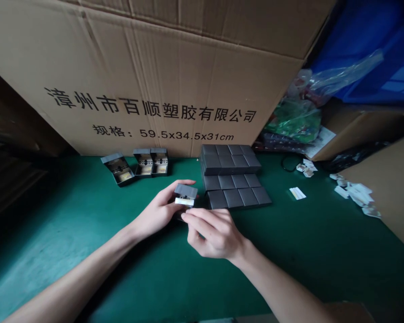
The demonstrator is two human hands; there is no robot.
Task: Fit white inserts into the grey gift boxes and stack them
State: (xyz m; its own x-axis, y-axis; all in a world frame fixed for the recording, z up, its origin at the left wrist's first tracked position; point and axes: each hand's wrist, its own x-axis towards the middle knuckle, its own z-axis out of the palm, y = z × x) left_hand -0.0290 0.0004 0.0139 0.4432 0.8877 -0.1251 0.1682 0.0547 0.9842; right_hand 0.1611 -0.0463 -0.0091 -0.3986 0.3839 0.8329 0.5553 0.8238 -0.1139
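My left hand (161,206) is wrapped round a small dark hinged gift box (186,191), whose lid is raised. A white strip (184,202) shows across the box's opening. Fingers pinched together, my right hand (215,231) is at the near side of the box. What lies between those fingertips is hidden. Just right of the box stand stacked closed dark boxes (230,159) in rows. To the left, a box with its lid up (118,169) sits beside two more lidded boxes (151,162), also with lids up and pale yellowish inserts inside.
A large printed cardboard carton (148,67) stands at the back of the green table (148,273). On the right lie a white piece with yellow stripes (297,193) and scattered white scraps (358,194). Plastic bags (296,119) and a blue bin (373,58) are behind.
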